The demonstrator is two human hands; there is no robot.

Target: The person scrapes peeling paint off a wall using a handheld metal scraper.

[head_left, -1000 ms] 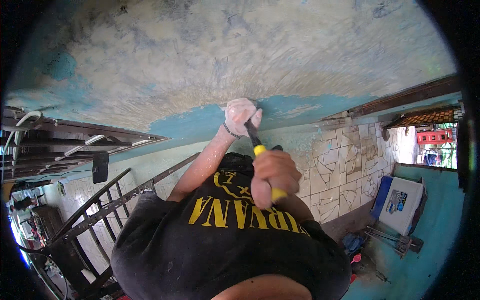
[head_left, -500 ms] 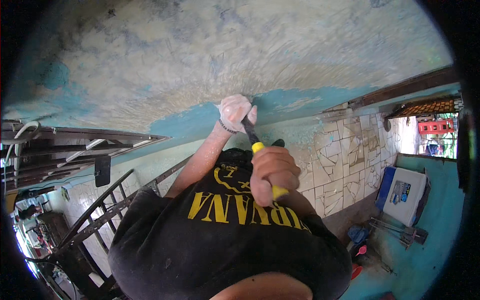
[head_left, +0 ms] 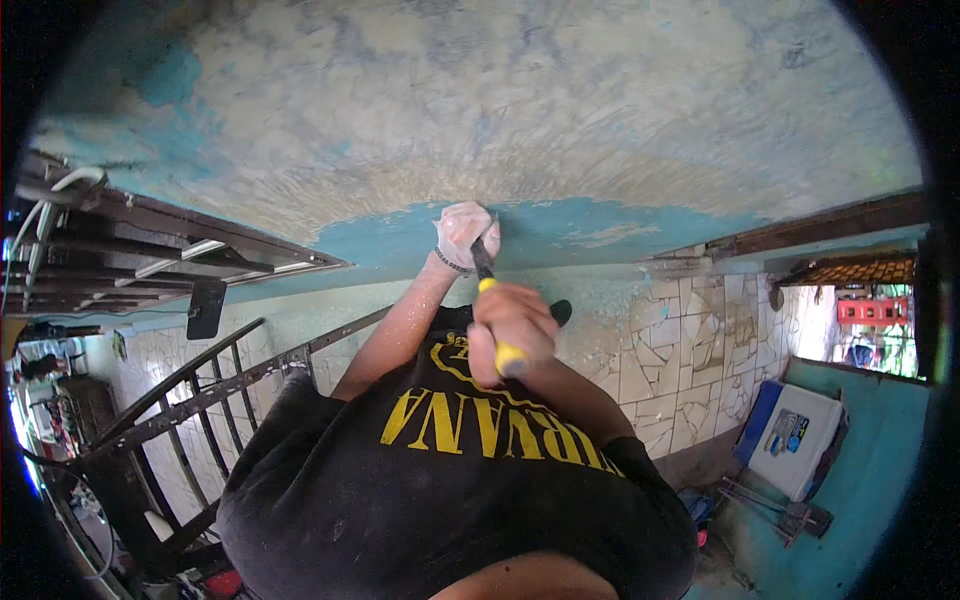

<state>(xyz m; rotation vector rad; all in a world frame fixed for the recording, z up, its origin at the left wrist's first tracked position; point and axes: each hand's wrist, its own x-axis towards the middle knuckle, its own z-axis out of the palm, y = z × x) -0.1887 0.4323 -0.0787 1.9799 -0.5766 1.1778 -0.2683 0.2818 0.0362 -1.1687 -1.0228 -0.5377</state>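
Observation:
My left hand [head_left: 465, 235], coated in white dust and with a dark bracelet at the wrist, is closed round the front end of a long-handled tool, up against the wall. My right hand [head_left: 515, 330] wraps the yellow-and-black handle [head_left: 511, 360] lower down, in front of my chest. The tool looks like a scraper, but its working end is hidden behind my left hand. Around my left hand runs a band of blue paint [head_left: 590, 215]. Beyond it the wall surface [head_left: 480, 90] is scraped to a patchy, pale grey-white.
To the left are a louvred window frame [head_left: 170, 235] and a dark metal ladder-like rail [head_left: 230, 400]. Cracked-tile pattern covers the wall [head_left: 680, 350] at right. A white-and-blue cooler box [head_left: 797, 440] stands at far right, beside an opening with a red stool [head_left: 872, 311].
My right hand and the handle's lower end have swung left. My left hand stays at nearly the same place on the wall. The whole view has tilted slightly.

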